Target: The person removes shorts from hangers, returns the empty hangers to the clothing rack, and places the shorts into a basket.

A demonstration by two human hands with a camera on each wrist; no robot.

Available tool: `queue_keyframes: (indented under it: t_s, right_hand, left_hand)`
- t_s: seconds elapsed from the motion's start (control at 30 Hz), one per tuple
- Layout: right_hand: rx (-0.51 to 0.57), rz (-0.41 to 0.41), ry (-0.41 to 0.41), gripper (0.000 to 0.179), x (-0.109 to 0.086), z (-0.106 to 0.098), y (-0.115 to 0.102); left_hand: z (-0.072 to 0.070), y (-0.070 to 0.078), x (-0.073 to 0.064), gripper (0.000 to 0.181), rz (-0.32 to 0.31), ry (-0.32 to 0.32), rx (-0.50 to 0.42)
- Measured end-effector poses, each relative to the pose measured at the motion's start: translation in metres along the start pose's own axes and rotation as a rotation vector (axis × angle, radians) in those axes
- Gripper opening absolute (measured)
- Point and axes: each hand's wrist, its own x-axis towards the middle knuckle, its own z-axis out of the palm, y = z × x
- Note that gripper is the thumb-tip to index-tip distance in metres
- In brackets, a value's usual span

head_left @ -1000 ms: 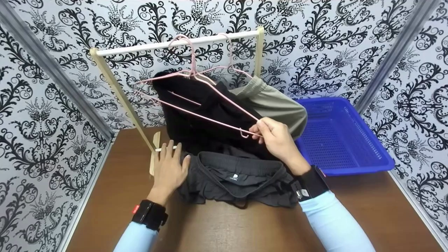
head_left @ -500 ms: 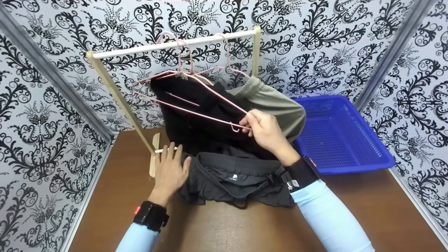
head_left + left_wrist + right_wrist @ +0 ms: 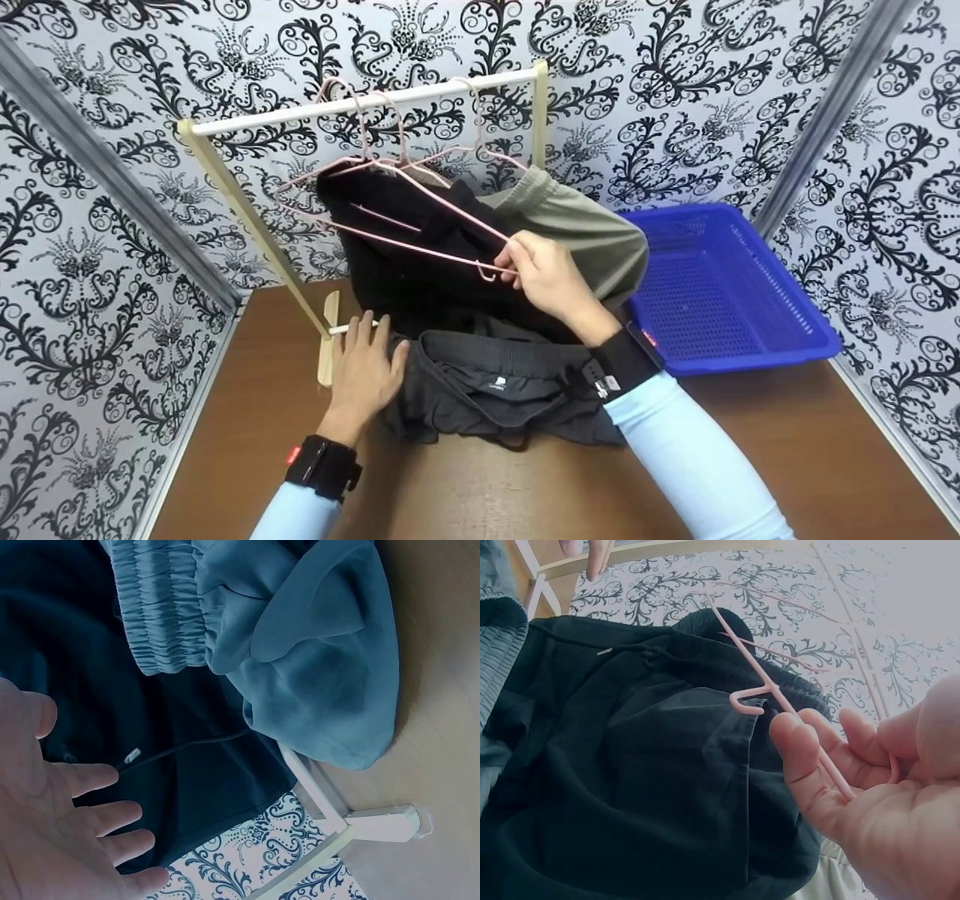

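Observation:
My right hand [image 3: 551, 274] grips one end of a pink hanger [image 3: 420, 247], whose hook is over the rack's white rod. No garment hangs on this hanger; its small lower hook [image 3: 742, 700] shows beside my fingers in the right wrist view. Right behind it, black pants [image 3: 390, 277] hang from another pink hanger. Dark grey shorts [image 3: 491, 345] lie on the table, waistband towards the rack and white label showing. My left hand [image 3: 366, 375] is spread with fingers straight, at the left side of these shorts, near the rack's foot.
Light grey-green shorts [image 3: 592, 240] hang farther right on the rack. The wooden rack [image 3: 247, 217] stands at the back of the brown table [image 3: 480, 487]. A blue basket [image 3: 750, 364] sits at the right. Patterned walls [image 3: 712, 90] enclose the back and sides.
My right hand has moved left with the pink hanger, whose hook has slid left along the rod, away from the black pants' hanger hook. The left hand stays about where it was.

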Motion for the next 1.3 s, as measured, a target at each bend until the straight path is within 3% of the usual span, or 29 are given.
queue_keyframes:
  t_s: [0.9, 1.3]
  right_hand:
    - [-0.001, -0.001, -0.059, 0.031, 0.004, 0.011, 0.003]
    - [0.032, 0.025, -0.141, 0.022, -0.005, -0.002, 0.012]
  left_hand:
    - [0.006, -0.002, -0.001, 0.059, -0.009, -0.035, 0.006]
    - [0.009, 0.004, -0.006, 0.057, -0.007, 0.035, -0.033]
